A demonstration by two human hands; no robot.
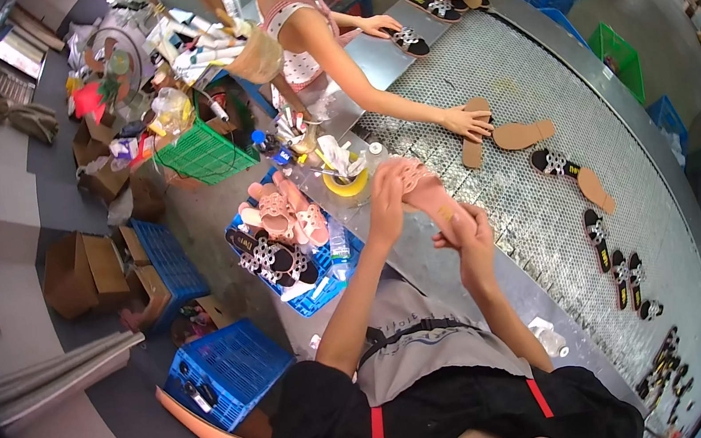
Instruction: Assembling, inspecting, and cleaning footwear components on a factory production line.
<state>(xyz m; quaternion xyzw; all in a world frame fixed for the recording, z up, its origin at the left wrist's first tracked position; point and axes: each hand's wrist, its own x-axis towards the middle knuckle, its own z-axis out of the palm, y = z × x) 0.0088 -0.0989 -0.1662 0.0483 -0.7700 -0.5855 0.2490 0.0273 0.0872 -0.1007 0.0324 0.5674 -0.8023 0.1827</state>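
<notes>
A: Left hand [388, 200]?
B: Partly closed, fingers along the strapped end of a pink sandal [442, 203]. Thumb: cannot tell.
A: Right hand [470, 234]?
B: Closed, thumb and fingers gripping the heel end. Sandal held over the metal tabletop [420, 256], twelve o'clock from the grey apron [450, 350].
A: Why both ends?
B: Presumably steadies it, footbed turned up to view.
A: Nine o'clock from it?
B: Blue crate [337, 285], more sandals [277, 216] heaped inside; probably parked within easy reach.
A: Three o'clock?
B: Mesh surface [527, 199]. Tan soles [523, 135] spread out, likely so each lifts separately. Co-worker's hand [469, 122] on one, at one o'clock.
</notes>
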